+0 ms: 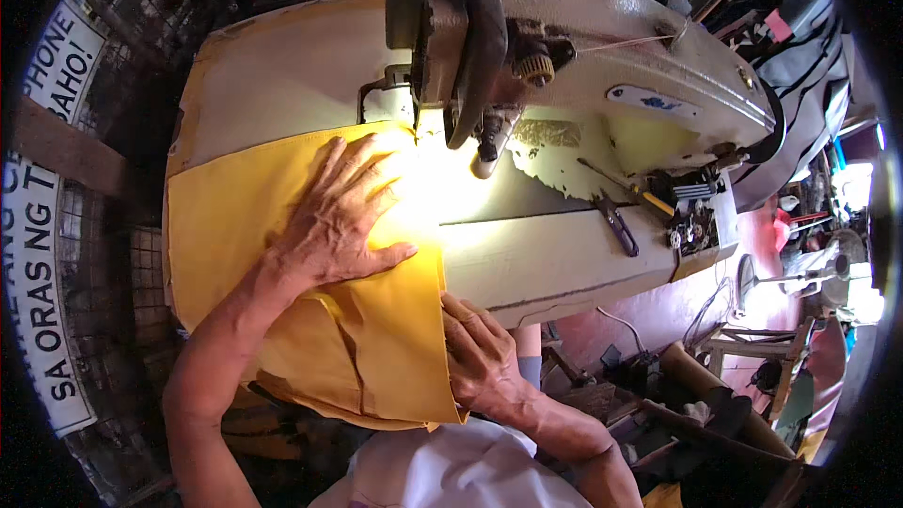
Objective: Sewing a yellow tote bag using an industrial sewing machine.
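Note:
A large yellow sheet of leather-like material (226, 216) spreads over the left part of the sewing machine's table and sags over its front edge in folds. Its far right corner lies beneath the head of the sewing machine (649, 66), where a lamp glares and hides the needle area. My left hand (343, 212) rests flat on the sheet, fingers stretched toward that corner and thumb out to the right. Lower down, my right hand (482, 357) holds the sheet's right edge with bent fingers; its thumb is out of sight.
On the table right of the machine head lie thread snips (617, 226), a screwdriver with a yellow handle (651, 199) and small metal parts (696, 230). A wire grille with white signs (71, 320) stands at left. A fan (809, 273) and clutter fill the floor at right.

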A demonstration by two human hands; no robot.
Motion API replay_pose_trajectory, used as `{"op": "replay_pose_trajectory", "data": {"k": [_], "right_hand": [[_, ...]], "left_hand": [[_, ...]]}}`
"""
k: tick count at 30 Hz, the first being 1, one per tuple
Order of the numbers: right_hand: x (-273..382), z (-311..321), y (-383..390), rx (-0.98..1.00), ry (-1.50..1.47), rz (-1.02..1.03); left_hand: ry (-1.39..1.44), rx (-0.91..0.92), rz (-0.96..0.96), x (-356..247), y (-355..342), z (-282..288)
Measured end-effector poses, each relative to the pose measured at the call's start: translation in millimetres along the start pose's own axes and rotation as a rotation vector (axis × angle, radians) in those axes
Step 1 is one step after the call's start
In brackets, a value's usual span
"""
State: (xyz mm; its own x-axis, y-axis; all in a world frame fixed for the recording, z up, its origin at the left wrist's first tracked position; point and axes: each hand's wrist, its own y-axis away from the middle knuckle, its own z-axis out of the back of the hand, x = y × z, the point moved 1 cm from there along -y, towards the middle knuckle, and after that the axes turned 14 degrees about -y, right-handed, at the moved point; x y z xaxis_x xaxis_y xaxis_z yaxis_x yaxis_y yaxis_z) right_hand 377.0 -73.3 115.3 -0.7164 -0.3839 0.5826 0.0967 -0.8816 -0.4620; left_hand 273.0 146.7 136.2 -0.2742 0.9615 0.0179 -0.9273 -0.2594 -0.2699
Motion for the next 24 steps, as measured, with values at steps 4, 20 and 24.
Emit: {"op": "replay_pose_trajectory", "data": {"k": [4,20,24], "right_hand": [[-17,-2,-13,-0.019,-0.033,0.0],[-2,-4,18,0.034,-0.057,0.101],[-6,-13,20,-0.198,-0.102,0.068]], "left_hand": [[0.003,0.006,0.006,17,-12,-7],[-0.05,0.215,0.035,-56,43,31],[-0.086,0.177,0.063,-66,52,21]]}}
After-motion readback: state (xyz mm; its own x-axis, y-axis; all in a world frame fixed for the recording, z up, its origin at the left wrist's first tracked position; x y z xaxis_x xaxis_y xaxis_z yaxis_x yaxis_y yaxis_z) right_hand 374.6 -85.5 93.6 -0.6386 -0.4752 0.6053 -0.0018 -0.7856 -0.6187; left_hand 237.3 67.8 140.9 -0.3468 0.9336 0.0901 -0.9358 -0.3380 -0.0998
